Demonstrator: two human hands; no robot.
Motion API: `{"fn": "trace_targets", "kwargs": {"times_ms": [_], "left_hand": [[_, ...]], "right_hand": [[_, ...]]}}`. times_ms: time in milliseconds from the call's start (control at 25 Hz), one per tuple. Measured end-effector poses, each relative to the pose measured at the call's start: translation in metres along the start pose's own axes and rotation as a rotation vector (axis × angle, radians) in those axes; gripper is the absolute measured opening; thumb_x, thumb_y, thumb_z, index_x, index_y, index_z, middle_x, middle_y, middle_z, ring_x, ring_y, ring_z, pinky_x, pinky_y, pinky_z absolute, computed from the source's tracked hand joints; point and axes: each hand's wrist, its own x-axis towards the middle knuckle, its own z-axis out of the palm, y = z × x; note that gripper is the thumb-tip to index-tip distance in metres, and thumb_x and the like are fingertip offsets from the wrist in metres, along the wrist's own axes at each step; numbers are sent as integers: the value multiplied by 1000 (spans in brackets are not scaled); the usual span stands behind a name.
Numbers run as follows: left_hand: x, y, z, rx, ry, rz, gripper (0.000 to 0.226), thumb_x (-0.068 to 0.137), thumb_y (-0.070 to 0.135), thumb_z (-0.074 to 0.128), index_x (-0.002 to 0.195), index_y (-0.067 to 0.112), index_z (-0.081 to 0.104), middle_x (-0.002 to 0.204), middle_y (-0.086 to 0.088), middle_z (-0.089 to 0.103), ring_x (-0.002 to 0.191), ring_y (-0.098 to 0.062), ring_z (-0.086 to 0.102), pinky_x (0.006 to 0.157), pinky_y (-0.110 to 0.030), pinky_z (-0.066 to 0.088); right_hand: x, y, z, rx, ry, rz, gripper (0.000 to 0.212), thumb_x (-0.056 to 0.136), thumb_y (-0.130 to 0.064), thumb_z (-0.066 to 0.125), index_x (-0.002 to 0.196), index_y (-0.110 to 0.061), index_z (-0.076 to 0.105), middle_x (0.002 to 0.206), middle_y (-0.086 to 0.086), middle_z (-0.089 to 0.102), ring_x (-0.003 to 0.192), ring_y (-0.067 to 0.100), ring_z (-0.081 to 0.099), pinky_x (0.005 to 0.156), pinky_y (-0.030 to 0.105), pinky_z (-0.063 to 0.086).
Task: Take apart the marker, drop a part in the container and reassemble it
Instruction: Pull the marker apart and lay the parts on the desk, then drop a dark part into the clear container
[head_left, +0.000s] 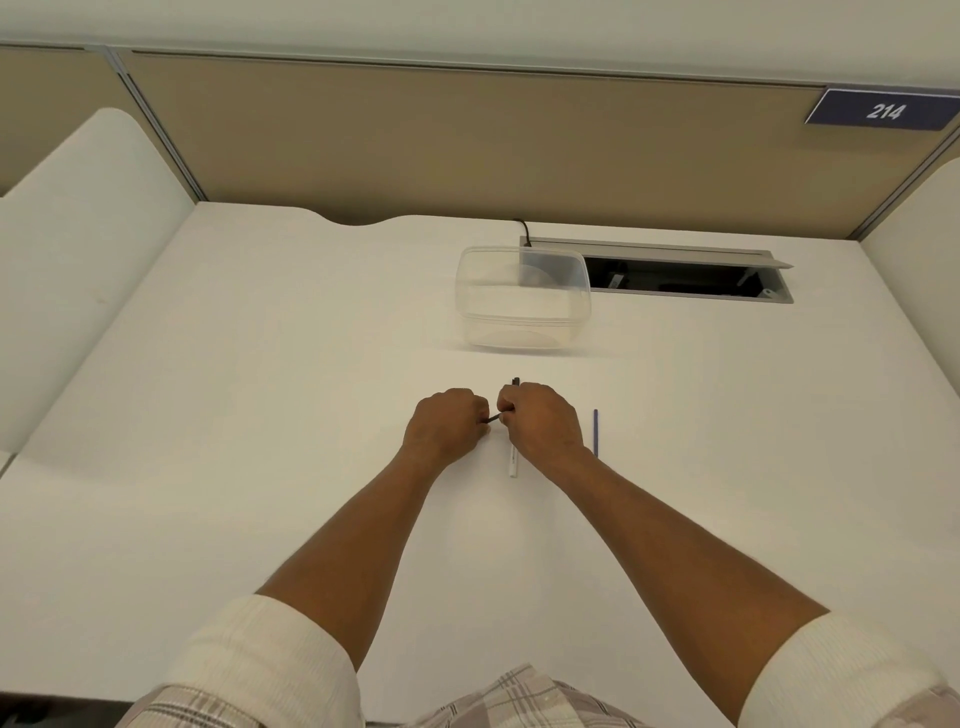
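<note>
On smooth white desk (260, 415), both fists' grip clamps slim white marker (513, 465); clear plastic container (522, 299) beyond

White desk (260, 415): container (522, 299), blue rod (596, 431).

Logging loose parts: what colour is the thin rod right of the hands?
Blue-purple thin straight rod, seen in the head view.

Two bare hands: left hand (447, 423), right hand (543, 421); one white marker barrel (513, 463); one thin blue ink rod (595, 432); one small dark marker part (493, 417) between hands; one clear plastic container (522, 296); one grey cable hatch (675, 270); one blue sign "214" (883, 110)
</note>
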Motion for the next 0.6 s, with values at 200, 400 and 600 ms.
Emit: {"fn": "trace_targets", "kwargs": {"times_ms": [200,400,600], "left_hand": [[5,0,1,-94,68,-20,14,88,33,59,98,27,67,97,6,64,88,-21,63,67,-32,45],[10,-7,8,-151,41,-100,49,92,30,58,139,26,46,145,6,46,132,-18,45,96,-40,47],[12,-10,22,-201,-30,-151,57,98,32,45,152,27,27,163,10,14,151,-10,9,112,-42,33]], "right_hand": [[10,9,-5,-87,19,-43,16,89,-7,54,87,-19,65,88,2,61,95,24,49,63,31,35],[23,23,-24,-118,184,-30,16,89,-9,58,89,-17,71,95,5,59,93,29,47,71,36,40],[45,40,-56,-87,257,-15,15,88,-7,59,85,-17,70,90,5,60,89,28,46,72,39,43]]}}
